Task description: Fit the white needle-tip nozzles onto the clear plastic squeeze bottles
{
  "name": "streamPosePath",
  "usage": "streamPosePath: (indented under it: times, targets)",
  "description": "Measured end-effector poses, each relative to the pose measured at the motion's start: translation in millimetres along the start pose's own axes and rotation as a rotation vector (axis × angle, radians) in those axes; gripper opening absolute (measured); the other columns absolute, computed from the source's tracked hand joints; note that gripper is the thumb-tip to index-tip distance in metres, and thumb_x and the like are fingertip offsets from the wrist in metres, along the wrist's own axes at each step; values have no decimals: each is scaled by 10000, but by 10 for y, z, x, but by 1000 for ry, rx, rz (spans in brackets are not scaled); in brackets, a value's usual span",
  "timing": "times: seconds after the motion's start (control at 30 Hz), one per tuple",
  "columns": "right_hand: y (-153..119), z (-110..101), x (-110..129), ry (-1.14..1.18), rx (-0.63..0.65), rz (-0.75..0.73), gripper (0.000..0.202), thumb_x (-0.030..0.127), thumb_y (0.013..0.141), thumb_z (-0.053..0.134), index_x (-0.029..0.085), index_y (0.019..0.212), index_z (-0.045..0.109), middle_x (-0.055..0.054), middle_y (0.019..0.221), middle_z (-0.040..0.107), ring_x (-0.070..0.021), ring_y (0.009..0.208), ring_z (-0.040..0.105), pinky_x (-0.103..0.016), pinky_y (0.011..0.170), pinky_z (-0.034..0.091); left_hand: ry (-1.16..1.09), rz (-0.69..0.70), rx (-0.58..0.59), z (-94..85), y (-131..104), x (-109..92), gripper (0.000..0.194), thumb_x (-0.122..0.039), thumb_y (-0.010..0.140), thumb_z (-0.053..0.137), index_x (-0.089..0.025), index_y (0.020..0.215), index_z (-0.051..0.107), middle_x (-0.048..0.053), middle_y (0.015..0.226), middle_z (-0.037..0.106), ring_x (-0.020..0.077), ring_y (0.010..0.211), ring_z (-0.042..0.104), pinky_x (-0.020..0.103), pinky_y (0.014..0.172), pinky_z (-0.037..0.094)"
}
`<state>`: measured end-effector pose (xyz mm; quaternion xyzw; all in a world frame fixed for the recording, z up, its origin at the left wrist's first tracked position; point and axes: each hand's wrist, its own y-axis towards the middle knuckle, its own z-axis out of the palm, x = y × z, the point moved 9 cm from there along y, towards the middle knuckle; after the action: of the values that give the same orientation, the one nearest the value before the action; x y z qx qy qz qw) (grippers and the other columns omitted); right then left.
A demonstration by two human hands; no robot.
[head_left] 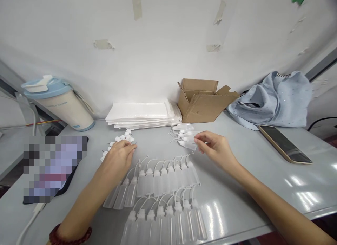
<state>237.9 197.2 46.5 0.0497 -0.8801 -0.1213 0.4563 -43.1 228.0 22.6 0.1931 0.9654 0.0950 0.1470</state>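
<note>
Well, the small translucent bottles (164,177) are lying side by side on the grey table (237,192), one row nearer the person and another just beyond it, their thin straps curving up from the necks. Three more bottles (121,196) are slanting at the left end of the farther row. Beyond the rows, a loose cluster of bottles (187,144) is lying beside the right hand (217,148), which is bending its fingers in, thumb and forefinger coming near each other at the end of the nearest one; I cannot tell whether they are gripping it. The left hand (119,157) is hovering or resting palm down over the edge of a heap of little white caps (127,136), fingers curling, thumb and forefinger nearly meeting; what it is holding, if anything, I cannot tell. A dark red bracelet (70,235) is circling that wrist. Farther back, a stack of white envelopes (139,112) is sitting beside an open cardboard box (204,106), in front of a wall (163,62) that is showing scraps of tape. On the left, a cream and blue tumbler (64,106) is standing behind a device with a pixelated screen (56,167), a white cable (31,220) running from its near end. On the right, a pale blue cloth (279,97) is slumping behind a dark-screened phone (285,144).
</note>
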Motion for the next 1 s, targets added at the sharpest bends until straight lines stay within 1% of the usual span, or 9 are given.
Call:
streamPosePath:
  times: [0.07,0.13,0.23,0.3,0.47,0.7,0.8,0.9,1.0]
  targets:
    - [-55,84,87,-59,152,0,193,275,839,537,159,690,577,16,575,555,-82,495,450,-221,477,362,9,-24,18,5,3,19,463,-297,894,299,-120,890,726,167,996,682,299,930,623,415,795,497]
    - [-149,194,137,-111,330,28,236,259,841,521,163,626,526,39,520,482,-71,486,394,-212,468,315,10,-54,40,6,7,39,447,-298,884,305,-136,877,721,156,992,688,289,901,637,398,769,495]
    - [-323,346,162,-187,569,81,242,217,818,511,162,583,495,45,514,460,-65,487,367,-208,462,283,9,-101,77,2,9,64,400,-293,861,321,-161,851,699,131,962,698,267,837,653,369,717,486]
    - [-404,405,151,-246,658,107,211,187,790,510,163,581,493,41,529,485,-65,488,373,-207,462,280,30,-140,94,-6,6,86,363,-284,838,327,-173,814,671,118,919,696,253,766,649,358,674,473]
    - [-432,423,29,-390,666,137,195,216,778,516,168,591,502,14,566,546,-82,498,419,-224,468,286,22,-233,95,-37,-9,135,270,-260,775,348,-181,806,604,92,829,677,244,730,642,349,654,462]
    - [-376,391,-141,-398,594,181,264,272,785,516,178,553,430,16,512,504,-87,463,377,-240,450,268,-211,-329,25,-182,-18,69,289,-386,705,437,-180,828,596,104,906,683,260,791,659,394,755,503]
    - [-378,377,-127,-290,620,259,188,235,750,526,176,582,465,15,527,533,-89,457,424,-223,434,297,-403,-405,15,-215,-57,51,333,-459,676,518,-195,851,623,84,935,684,261,851,666,382,797,519]
    - [-435,396,-51,-87,700,354,146,209,748,526,171,612,486,18,534,563,-88,449,479,-202,428,344,-573,-468,58,-197,-112,18,379,-519,659,612,-212,879,645,64,961,682,253,885,659,357,793,528]
    - [-443,388,65,60,693,348,147,192,765,541,165,629,492,24,550,578,-86,483,521,-193,470,377,-665,-489,100,-204,-158,-59,384,-536,663,675,-219,879,664,49,912,680,234,833,644,341,745,526]
